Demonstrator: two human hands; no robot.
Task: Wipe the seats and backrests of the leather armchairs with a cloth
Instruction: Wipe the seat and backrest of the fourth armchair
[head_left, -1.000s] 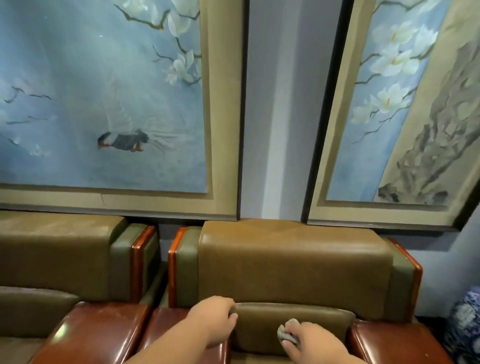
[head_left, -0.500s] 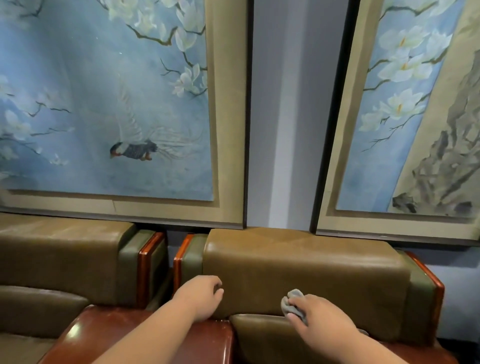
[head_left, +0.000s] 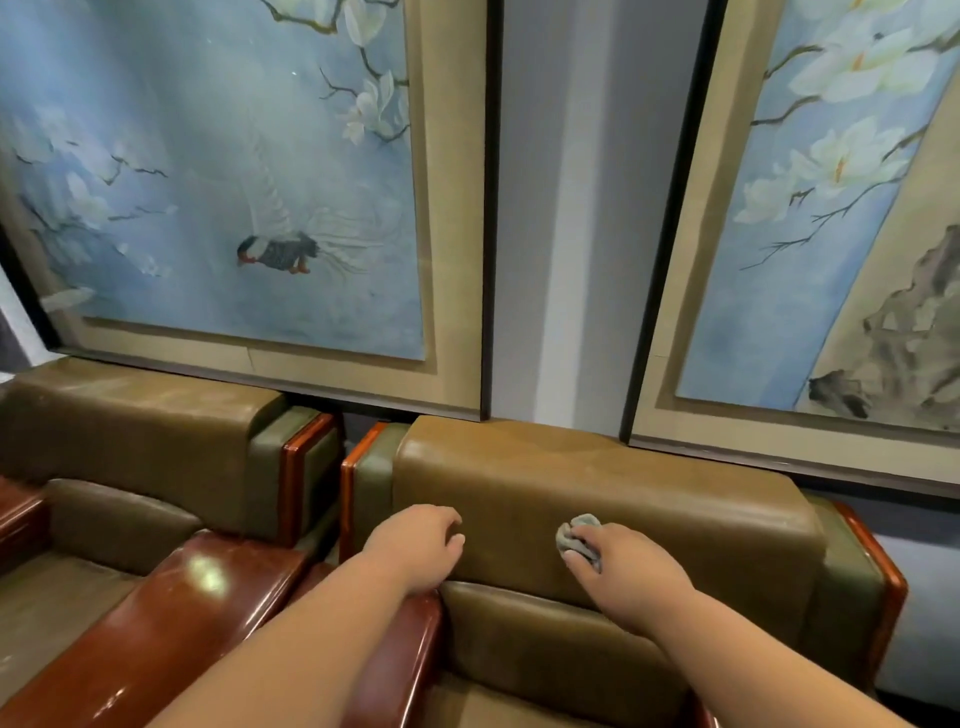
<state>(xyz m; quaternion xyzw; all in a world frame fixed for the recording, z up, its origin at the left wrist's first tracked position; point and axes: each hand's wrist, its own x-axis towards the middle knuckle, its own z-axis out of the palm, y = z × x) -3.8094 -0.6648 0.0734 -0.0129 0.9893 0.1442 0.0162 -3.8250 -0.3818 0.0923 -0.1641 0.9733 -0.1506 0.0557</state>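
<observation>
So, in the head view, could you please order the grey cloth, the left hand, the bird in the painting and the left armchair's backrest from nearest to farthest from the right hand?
1. grey cloth: pinched in the right hand itself.
2. left hand: to its left, on the same backrest.
3. left armchair's backrest: far left.
4. bird: up on the wall.

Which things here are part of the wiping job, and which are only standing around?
Job: grey cloth gripped in right hand; right armchair backrest; left armchair; left hand resting on backrest.
Not job: bird painting; flower painting.
</observation>
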